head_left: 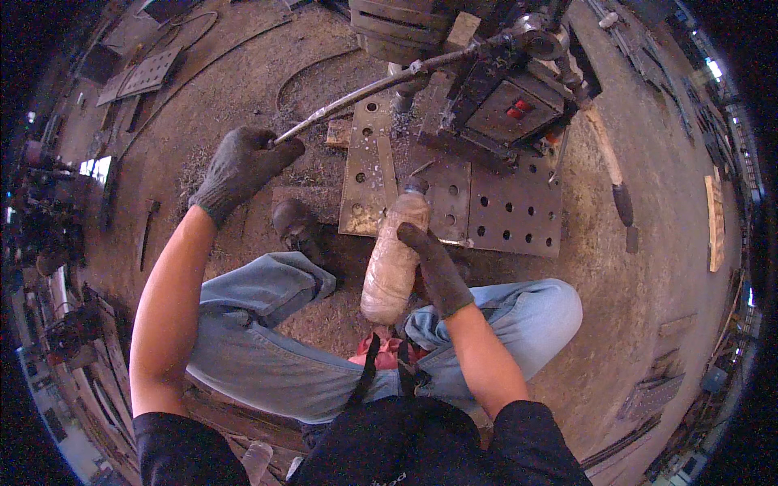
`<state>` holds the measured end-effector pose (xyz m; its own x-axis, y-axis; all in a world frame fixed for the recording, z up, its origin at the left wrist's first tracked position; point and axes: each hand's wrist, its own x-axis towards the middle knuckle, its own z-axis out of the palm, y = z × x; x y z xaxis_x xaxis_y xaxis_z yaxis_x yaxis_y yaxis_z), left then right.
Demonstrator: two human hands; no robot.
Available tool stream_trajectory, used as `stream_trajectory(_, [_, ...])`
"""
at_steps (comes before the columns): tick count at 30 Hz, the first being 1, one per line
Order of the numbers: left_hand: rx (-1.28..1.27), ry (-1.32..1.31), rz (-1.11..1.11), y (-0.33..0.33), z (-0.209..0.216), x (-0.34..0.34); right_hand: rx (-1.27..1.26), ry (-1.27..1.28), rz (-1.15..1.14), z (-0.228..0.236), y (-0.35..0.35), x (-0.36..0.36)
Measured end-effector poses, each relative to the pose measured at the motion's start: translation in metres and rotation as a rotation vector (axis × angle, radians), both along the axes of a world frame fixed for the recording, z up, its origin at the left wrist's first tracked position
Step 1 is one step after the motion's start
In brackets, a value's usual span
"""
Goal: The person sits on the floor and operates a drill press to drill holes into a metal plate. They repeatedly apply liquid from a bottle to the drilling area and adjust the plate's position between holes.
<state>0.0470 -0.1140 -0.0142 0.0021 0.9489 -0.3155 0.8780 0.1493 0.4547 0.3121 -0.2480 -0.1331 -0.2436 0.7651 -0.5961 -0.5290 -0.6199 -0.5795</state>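
Note:
My left hand (243,168), in a dark grey work glove, is closed around the end of a long metal lever (348,99). That lever runs up and right to a machine head (539,39). In my gloved right hand (436,267) is a plastic bottle (391,271), tilted, with cloudy brownish contents and a dark cap at its upper end. The bottle's top reaches over the near edge of a perforated metal plate (504,212). Below the machine head stands a dark machine body (512,109) with a red switch on its face.
A rounded motor housing (397,28) is at the top. Metal shavings (194,170) litter the floor left of the plate. A wooden-handled tool (606,154) lies on the right, with a wooden plank (714,223) farther out. Another perforated plate (142,77) is at the far left.

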Motion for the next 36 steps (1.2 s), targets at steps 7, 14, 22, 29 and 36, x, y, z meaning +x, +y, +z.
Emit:
stream_trajectory(7, [0.006,0.043,-0.006,0.002,-0.004,-0.003,-0.138,0.056,0.037,-0.015,-0.002,0.004])
stream_trajectory(14, [0.030,0.011,-0.001,0.002,-0.008,-0.003,-0.188,0.039,-0.012,-0.006,0.001,0.007])
stream_trajectory(22, [-0.003,0.033,0.001,0.001,-0.004,0.000,-0.213,0.028,-0.023,-0.003,0.003,0.005])
stream_trajectory(29, [0.016,0.050,-0.009,0.001,-0.004,0.000,-0.200,0.047,-0.008,-0.010,0.001,0.008])
stream_trajectory(36, [0.040,0.021,-0.040,0.002,-0.006,-0.002,-0.178,0.068,0.012,-0.020,0.001,0.010])
